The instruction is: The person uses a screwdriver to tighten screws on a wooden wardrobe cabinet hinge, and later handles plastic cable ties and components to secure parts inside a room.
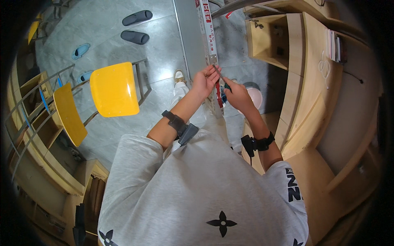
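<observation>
My right hand (239, 97) is closed round the dark green handle of a screwdriver (218, 72). Its thin metal shaft points up and left toward the fingertips of my left hand (204, 85). Those fingers are bent together beside the shaft's tip; anything small between them is too small to make out. Both hands are at the edge of a long upright panel that looks like a door (208, 35), covered in white film with red print. A small metal plate (213, 60) sits in that edge just beyond my fingers. A red strip (218, 94) runs below my hands.
Yellow chairs (115, 89) on metal frames stand at the left. Dark slippers (137, 17) and a blue shoe (81, 51) lie on the grey tiled floor. At the right are a wooden desk (296, 53), books (334, 47) and a pale pink basin (255, 98).
</observation>
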A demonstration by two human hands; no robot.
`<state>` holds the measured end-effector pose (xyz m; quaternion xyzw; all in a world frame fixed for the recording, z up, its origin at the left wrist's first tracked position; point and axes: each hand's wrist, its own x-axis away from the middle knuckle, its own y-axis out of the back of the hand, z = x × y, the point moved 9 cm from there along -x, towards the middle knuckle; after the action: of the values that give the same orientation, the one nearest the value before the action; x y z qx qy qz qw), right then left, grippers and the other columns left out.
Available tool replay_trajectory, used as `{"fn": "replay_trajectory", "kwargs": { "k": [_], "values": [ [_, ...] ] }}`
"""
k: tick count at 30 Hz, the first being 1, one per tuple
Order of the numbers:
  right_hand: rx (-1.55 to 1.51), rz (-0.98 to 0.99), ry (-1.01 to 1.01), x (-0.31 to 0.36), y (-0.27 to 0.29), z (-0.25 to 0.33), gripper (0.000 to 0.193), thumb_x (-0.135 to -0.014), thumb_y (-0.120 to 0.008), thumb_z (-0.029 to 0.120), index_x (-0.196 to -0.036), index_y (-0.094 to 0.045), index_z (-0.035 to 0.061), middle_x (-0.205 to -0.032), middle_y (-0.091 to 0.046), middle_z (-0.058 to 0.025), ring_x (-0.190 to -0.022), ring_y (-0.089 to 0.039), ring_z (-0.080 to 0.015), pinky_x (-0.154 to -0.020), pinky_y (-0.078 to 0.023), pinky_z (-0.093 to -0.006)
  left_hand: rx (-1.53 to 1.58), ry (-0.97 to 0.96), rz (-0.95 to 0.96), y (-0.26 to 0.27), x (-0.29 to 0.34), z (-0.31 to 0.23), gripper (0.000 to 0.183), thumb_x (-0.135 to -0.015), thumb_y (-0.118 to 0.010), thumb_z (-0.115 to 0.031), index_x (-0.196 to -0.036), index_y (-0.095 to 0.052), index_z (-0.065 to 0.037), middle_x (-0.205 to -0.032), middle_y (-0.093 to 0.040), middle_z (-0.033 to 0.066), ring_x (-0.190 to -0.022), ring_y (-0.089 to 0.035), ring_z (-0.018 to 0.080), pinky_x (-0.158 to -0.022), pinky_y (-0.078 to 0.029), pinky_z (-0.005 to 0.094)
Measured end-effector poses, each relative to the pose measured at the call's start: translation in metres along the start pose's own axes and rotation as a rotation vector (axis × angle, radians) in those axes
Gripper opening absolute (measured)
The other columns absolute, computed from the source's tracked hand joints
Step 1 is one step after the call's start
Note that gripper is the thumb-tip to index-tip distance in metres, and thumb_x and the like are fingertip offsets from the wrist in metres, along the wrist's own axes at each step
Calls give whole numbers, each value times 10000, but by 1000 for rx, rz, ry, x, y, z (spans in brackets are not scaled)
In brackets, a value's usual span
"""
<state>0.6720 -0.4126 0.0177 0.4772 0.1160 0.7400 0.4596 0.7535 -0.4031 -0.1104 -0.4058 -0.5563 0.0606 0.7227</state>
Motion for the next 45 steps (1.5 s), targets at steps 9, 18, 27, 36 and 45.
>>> {"fn": "replay_trajectory", "kwargs": {
  "k": [9,18,27,36,45],
  "values": [
    [41,71,-88,-4,1,4,450,-760,-446,112,-1186,-511,-22,-916,-588,-303,-884,-571,-429,-818,-433,-456,43,54,-40,1,0,1,418,-794,-346,-4,-1195,-369,110,-1158,-486,211,-1094,-499,313,-965,-419,385],
    [119,77,-85,-11,1,-1,415,-784,-532,130,-1188,-523,39,-926,-592,-261,-876,-567,-405,-767,-442,-434,93,81,-61,2,0,3,425,-762,-363,25,-1175,-352,125,-1124,-479,224,-1072,-500,327,-956,-434,394],
    [186,124,-62,-19,4,3,398,-774,-501,114,-1162,-535,30,-944,-591,-259,-917,-553,-410,-808,-429,-445,135,83,-84,2,-1,3,359,-796,-362,7,-1138,-351,117,-1134,-468,244,-1077,-497,347,-968,-429,412],
    [433,271,-63,-44,12,36,287,-705,-509,153,-932,-625,22,-912,-614,-250,-878,-578,-422,-794,-453,-478,217,140,-64,3,-5,11,304,-846,-338,-24,-1114,-370,115,-1155,-472,258,-1099,-491,346,-978,-419,414],
    [298,424,-308,-57,25,35,303,-702,-583,237,-881,-643,-1,-746,-636,-190,-579,-621,-319,-520,-508,-368,180,217,199,-30,-11,34,197,-885,-391,-43,-1020,-484,66,-1014,-552,159,-941,-564,245,-880,-470,353]
  ]
}}
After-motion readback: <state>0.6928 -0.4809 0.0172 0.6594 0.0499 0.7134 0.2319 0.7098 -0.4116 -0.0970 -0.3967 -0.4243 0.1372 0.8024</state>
